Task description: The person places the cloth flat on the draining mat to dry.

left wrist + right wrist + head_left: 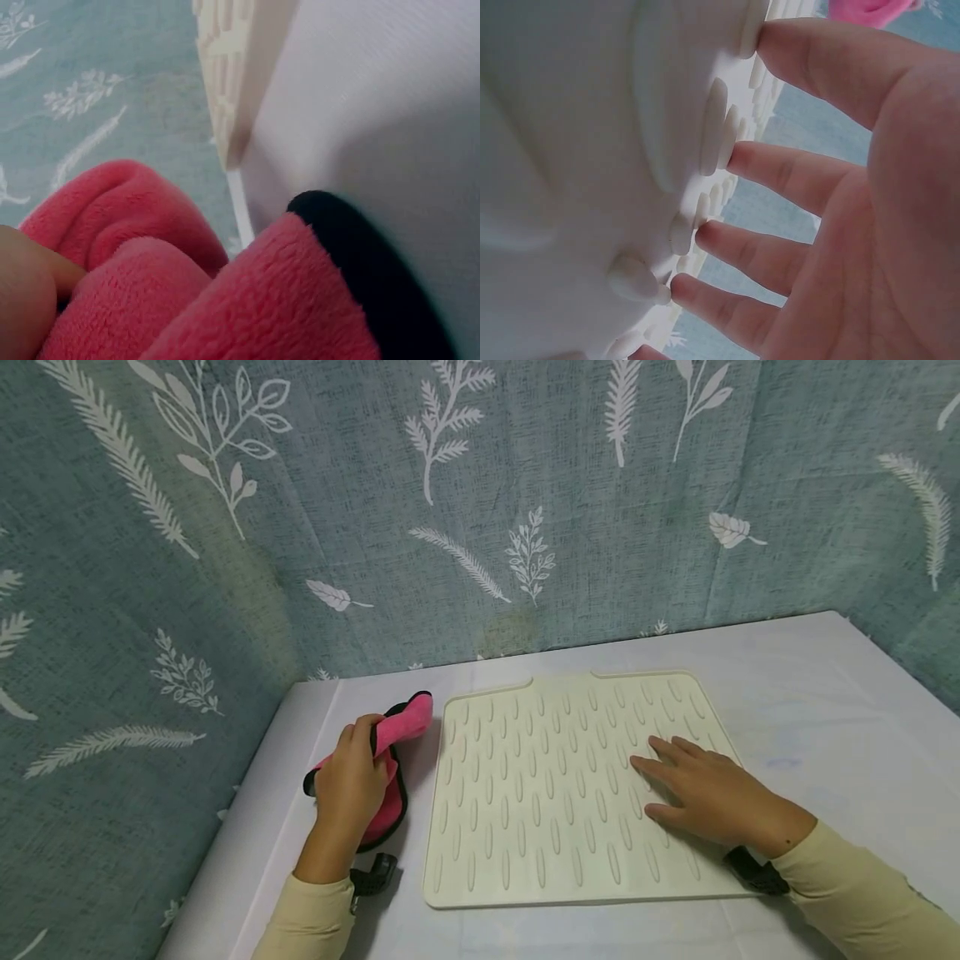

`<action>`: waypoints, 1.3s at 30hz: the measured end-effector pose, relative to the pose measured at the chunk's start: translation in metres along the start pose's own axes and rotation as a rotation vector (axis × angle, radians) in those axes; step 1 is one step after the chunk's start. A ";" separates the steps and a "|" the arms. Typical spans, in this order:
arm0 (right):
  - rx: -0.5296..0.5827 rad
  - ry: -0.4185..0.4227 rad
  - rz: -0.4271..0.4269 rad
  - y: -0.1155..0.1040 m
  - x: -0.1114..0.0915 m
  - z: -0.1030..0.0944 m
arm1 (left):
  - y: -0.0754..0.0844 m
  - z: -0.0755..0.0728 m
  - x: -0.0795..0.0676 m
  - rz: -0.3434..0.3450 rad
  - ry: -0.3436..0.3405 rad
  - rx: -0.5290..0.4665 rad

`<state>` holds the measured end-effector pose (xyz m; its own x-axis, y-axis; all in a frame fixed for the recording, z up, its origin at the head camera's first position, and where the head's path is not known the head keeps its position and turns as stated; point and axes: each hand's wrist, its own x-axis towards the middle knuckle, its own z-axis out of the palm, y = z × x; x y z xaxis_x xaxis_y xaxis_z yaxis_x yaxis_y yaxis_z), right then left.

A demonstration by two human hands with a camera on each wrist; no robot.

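The pink cloth (405,723), black-edged, is gripped in my left hand (351,783) near the left edge of the tabletop (825,718), just beside the cream ridged mat (536,789), whose right side my right hand (705,792), well apart from the left, touches with spread fingers.

Pink cloth (405,724) seems to hide the left grip's fingertips (369,722).
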<state>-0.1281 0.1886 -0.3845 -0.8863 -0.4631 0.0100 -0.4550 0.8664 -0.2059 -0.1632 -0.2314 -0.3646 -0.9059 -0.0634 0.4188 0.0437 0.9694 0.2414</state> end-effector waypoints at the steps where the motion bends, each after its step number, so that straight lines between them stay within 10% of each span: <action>1: -0.001 -0.002 -0.001 0.000 0.000 0.000 | 0.001 0.000 0.000 0.008 0.008 -0.021; 19: 0.011 0.006 -0.020 0.000 0.000 -0.001 | 0.055 -0.022 0.000 0.096 -0.037 -0.291; 39: -0.025 0.024 -0.063 0.004 0.002 0.001 | 0.125 -0.028 0.000 0.354 -0.064 -0.415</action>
<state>-0.1318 0.1911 -0.3860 -0.8576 -0.5123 0.0457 -0.5115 0.8404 -0.1792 -0.1456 -0.1164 -0.3103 -0.8287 0.2771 0.4863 0.5015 0.7534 0.4253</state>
